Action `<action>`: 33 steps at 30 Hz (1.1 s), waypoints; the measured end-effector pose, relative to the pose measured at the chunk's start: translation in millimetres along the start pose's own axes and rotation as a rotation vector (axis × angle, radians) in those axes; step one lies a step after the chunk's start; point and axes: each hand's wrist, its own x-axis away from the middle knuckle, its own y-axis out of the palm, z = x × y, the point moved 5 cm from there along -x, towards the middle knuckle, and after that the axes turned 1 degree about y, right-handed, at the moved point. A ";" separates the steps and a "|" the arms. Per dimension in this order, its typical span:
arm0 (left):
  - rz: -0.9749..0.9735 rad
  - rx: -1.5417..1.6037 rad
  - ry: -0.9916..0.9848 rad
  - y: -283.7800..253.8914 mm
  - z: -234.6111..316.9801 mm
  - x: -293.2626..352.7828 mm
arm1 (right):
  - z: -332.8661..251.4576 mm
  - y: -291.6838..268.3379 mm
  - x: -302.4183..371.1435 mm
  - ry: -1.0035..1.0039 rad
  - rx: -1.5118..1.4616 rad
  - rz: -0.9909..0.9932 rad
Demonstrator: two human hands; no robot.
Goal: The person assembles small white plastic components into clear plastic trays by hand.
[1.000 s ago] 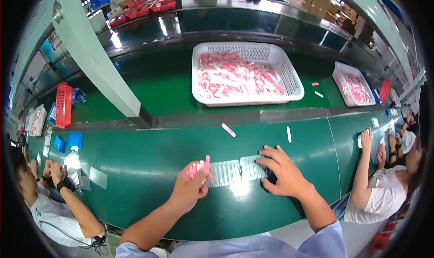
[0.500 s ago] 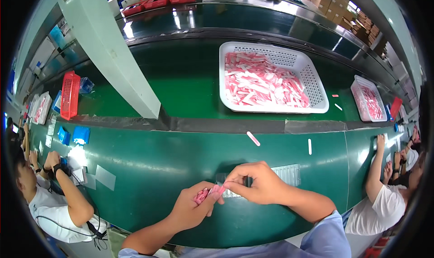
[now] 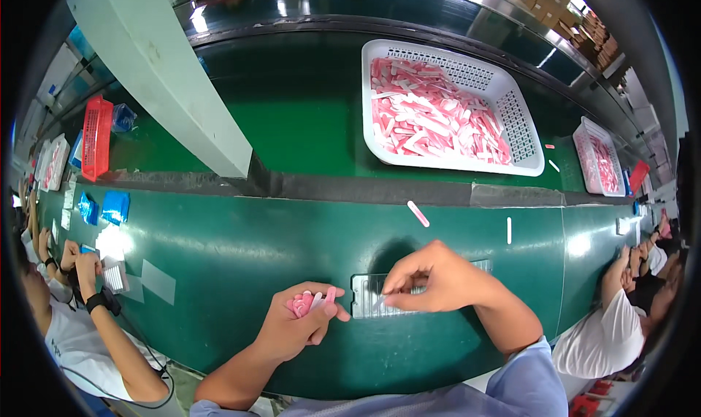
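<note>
My left hand (image 3: 296,322) is closed around a bunch of small flat pink-and-white strips (image 3: 301,304) with rounded ends, shaped like small nail files. One of them pokes up by the thumb. To the right, my right hand (image 3: 436,278) hovers over a clear ribbed plastic tray (image 3: 361,297) lying on the green table. Its thumb and forefinger are pinched on a thin pale strip (image 3: 380,300), only faintly visible. My right hand and forearm cover part of the tray.
A white basket (image 3: 453,165) heaped with similar strips stands beyond the dark ledge. Two loose strips, one pink (image 3: 418,214) and one white (image 3: 509,230), lie on the table. A pale post (image 3: 175,88) rises at left. Other people (image 3: 95,329) work on both sides.
My hands were together at the bunch, right fingers on a pink strip. Now they are apart: the right is over the tray, whose left end shows more fully. The view has shifted slightly.
</note>
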 end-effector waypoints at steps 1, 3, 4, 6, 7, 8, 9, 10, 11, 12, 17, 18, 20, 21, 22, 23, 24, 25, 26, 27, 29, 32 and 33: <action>-0.001 -0.001 -0.002 1.1 -0.5 -0.2 | -7.5 6.5 -1.5 -0.052 0.192 -0.026; -0.026 0.053 -0.051 4.5 -3.5 -0.6 | -7.8 18.4 -2.5 -0.193 0.501 -0.007; -0.026 0.047 -0.054 4.4 -3.8 -0.2 | -3.8 20.5 -4.9 -0.195 0.496 -0.002; -0.029 0.120 -0.077 5.3 -4.9 0.2 | -8.9 28.0 -3.1 -0.431 0.892 0.036; -0.031 0.117 -0.078 6.0 -4.1 0.3 | -7.0 27.4 -2.2 -0.401 0.938 0.002; -0.022 0.125 -0.101 6.4 -3.8 0.5 | -6.0 28.7 -2.2 -0.401 0.938 0.006; -0.010 0.134 -0.122 6.4 -4.0 0.8 | -5.0 28.1 -3.8 -0.384 0.936 0.084; -0.010 0.131 -0.122 6.3 -4.2 0.4 | -4.7 26.2 -4.7 -0.366 0.933 0.163; -0.012 0.168 -0.127 6.2 -5.2 -0.3 | -5.9 25.5 -5.2 -0.367 0.931 0.165; -0.015 0.204 -0.130 6.0 -5.4 0.5 | -10.1 24.5 -4.9 -0.352 0.878 0.165; -0.108 0.055 -0.121 10.5 -10.1 1.4 | -22.3 28.0 2.1 -0.404 0.586 0.254; -0.162 -0.029 -0.122 15.6 -11.1 1.2 | -14.0 34.6 4.1 -0.416 0.540 0.224; -0.145 -0.041 -0.111 21.0 -12.3 1.5 | -12.4 36.5 5.7 -0.429 0.495 0.197; -0.121 -0.052 -0.099 21.2 -12.8 2.4 | -15.8 27.8 6.8 -0.390 0.354 0.267; -0.121 -0.051 -0.099 19.9 -12.5 2.8 | -19.7 18.5 8.7 -0.349 0.214 0.334; -0.091 -0.012 -0.097 15.7 -11.5 3.2 | -28.5 9.2 12.6 -0.356 0.194 0.406; -0.059 0.028 -0.094 11.9 -10.5 2.4 | -30.7 1.1 14.0 -0.357 0.196 0.402; -0.057 0.032 -0.090 10.1 -8.7 2.2 | -40.2 -2.3 19.0 -0.499 0.498 0.420; -0.039 0.072 -0.090 8.0 -6.1 2.6 | -46.3 -0.4 23.7 -0.640 0.800 0.430; -0.023 0.111 -0.090 6.7 -3.7 3.3 | -42.8 8.9 28.3 -0.688 1.012 0.388; -0.027 0.073 -0.102 7.8 -2.6 4.1 | -29.0 25.6 36.5 -0.723 1.151 0.322; -0.062 0.072 -0.130 12.9 -2.7 0.8 | -6.2 39.6 44.2 -0.668 1.218 0.241; -0.069 0.105 -0.138 13.3 -2.3 1.9 | -3.8 38.1 43.1 -0.619 1.134 0.176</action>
